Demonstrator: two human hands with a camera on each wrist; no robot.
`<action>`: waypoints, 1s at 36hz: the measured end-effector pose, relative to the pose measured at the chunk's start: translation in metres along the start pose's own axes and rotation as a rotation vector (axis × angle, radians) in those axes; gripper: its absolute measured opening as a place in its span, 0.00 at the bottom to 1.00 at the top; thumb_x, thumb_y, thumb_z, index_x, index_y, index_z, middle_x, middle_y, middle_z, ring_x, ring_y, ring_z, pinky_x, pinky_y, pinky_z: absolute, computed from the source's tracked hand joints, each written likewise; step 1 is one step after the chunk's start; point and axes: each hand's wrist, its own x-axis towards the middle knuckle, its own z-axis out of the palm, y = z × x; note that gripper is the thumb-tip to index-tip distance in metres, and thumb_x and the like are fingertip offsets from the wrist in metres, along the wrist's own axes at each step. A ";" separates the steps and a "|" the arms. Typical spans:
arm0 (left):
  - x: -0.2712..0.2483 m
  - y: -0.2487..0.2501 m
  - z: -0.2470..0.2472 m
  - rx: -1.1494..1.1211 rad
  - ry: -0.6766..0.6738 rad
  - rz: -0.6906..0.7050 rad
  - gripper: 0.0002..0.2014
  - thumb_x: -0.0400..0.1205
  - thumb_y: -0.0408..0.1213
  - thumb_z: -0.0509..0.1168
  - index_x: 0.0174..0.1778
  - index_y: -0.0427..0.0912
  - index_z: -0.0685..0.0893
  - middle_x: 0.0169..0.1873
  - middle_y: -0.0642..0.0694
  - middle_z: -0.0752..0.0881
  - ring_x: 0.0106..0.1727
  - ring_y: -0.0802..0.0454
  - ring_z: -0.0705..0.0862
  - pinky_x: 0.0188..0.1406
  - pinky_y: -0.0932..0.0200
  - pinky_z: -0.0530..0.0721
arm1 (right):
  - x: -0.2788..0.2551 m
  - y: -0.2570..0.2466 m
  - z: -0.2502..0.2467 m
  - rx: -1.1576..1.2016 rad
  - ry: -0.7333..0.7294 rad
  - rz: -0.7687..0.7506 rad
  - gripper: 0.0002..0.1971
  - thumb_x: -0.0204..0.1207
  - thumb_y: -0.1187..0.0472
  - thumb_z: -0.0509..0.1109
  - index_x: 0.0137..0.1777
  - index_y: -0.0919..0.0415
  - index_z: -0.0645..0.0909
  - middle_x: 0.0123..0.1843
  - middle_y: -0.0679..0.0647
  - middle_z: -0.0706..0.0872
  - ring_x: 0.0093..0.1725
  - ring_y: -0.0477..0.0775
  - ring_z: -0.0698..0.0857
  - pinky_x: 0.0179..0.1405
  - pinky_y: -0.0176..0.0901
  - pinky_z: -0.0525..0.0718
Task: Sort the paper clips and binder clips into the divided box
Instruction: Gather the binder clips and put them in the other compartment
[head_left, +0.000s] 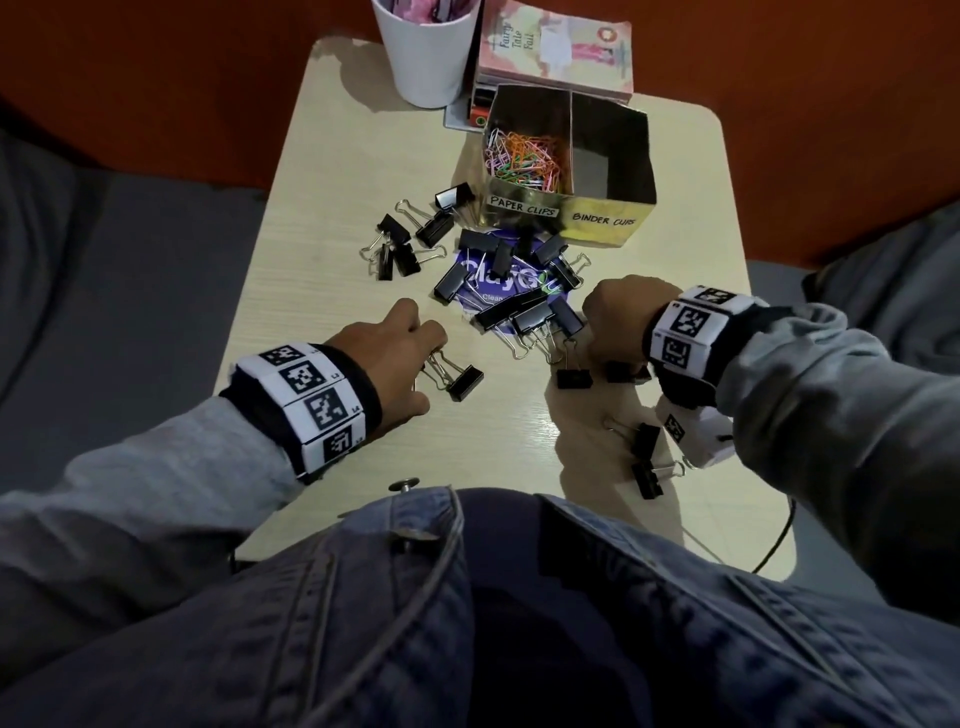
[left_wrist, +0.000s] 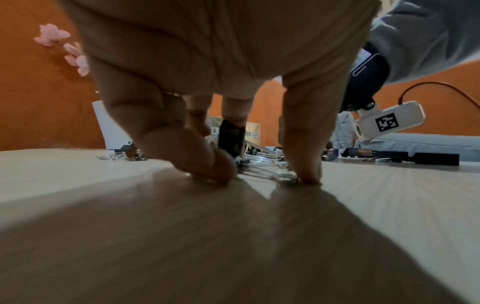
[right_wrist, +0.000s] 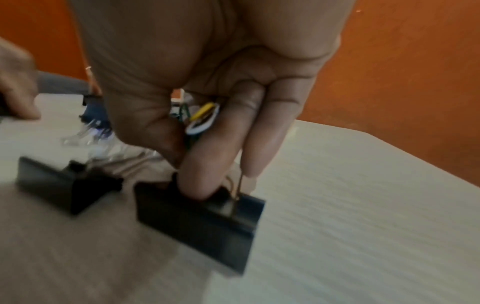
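A gold divided box (head_left: 602, 221) stands at the table's far side. Its left cell, marked PAPER CLIPS, holds coloured paper clips (head_left: 524, 158); nothing shows in the BINDER CLIPS cell. Several black binder clips (head_left: 498, 260) lie scattered in front of it. My left hand (head_left: 428, 358) (left_wrist: 265, 178) pinches the wire handles of one binder clip (head_left: 460, 382) lying on the table, fingertips touching the wood. My right hand (head_left: 610, 353) (right_wrist: 207, 185) is curled round a few coloured paper clips (right_wrist: 202, 119) and grips another binder clip (right_wrist: 200, 222) (head_left: 623, 371) by its handle.
A white cup (head_left: 426, 52) and a pink book (head_left: 556, 47) stand behind the box. A purple label (head_left: 519, 283) lies under the middle clips. More binder clips (head_left: 644, 457) lie by the near right edge. Another clip (right_wrist: 59, 185) sits left of my right hand.
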 end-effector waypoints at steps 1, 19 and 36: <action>0.000 0.000 0.000 0.000 0.000 0.002 0.31 0.74 0.48 0.71 0.71 0.52 0.67 0.61 0.49 0.67 0.47 0.42 0.82 0.48 0.50 0.84 | 0.000 0.002 -0.003 0.036 0.005 0.005 0.10 0.67 0.55 0.73 0.33 0.60 0.78 0.28 0.54 0.80 0.28 0.56 0.78 0.32 0.42 0.79; 0.002 0.001 0.000 -0.014 0.008 0.009 0.31 0.74 0.47 0.72 0.72 0.52 0.67 0.60 0.50 0.67 0.45 0.43 0.82 0.45 0.53 0.83 | -0.002 0.067 -0.010 1.381 0.030 0.174 0.09 0.77 0.72 0.67 0.36 0.63 0.81 0.34 0.59 0.82 0.26 0.53 0.87 0.33 0.45 0.89; 0.000 0.000 0.002 -0.044 0.017 -0.003 0.33 0.74 0.48 0.72 0.72 0.56 0.65 0.60 0.53 0.66 0.49 0.46 0.82 0.46 0.56 0.81 | 0.017 0.039 -0.009 1.466 0.058 0.429 0.06 0.72 0.67 0.76 0.41 0.66 0.81 0.37 0.62 0.86 0.17 0.54 0.83 0.20 0.40 0.84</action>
